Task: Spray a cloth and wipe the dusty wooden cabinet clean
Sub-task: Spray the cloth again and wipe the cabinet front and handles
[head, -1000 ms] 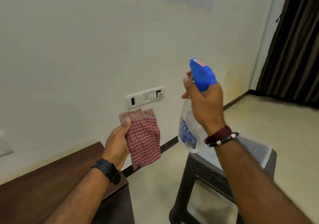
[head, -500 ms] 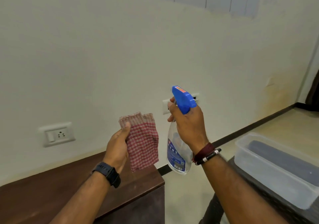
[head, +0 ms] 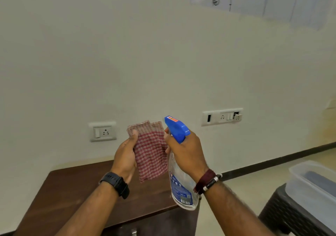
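Fingers [head: 167,133] of the right hand [head: 185,153] curl round the neck of the spray bottle [head: 179,184], its blue nozzle aimed at the checked cloth [head: 151,153] just beside it. The left hand [head: 125,157] pinches that cloth by thumb and hidden fingers, letting it hang flat as a target. Both hover above the dark wooden cabinet [head: 72,195], probably so stray mist lands there.

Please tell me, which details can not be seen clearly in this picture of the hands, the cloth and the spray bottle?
Head view only:
- Nozzle of the clear spray bottle with blue trigger head: faces away.
- Trigger finger: hidden behind the right hand.
- Fingers of the left hand: behind the red checked cloth.
- Dark wooden cabinet front: cut off by the bottom edge.
- Dust: too fine to tell.
- Bottle label text: too small.
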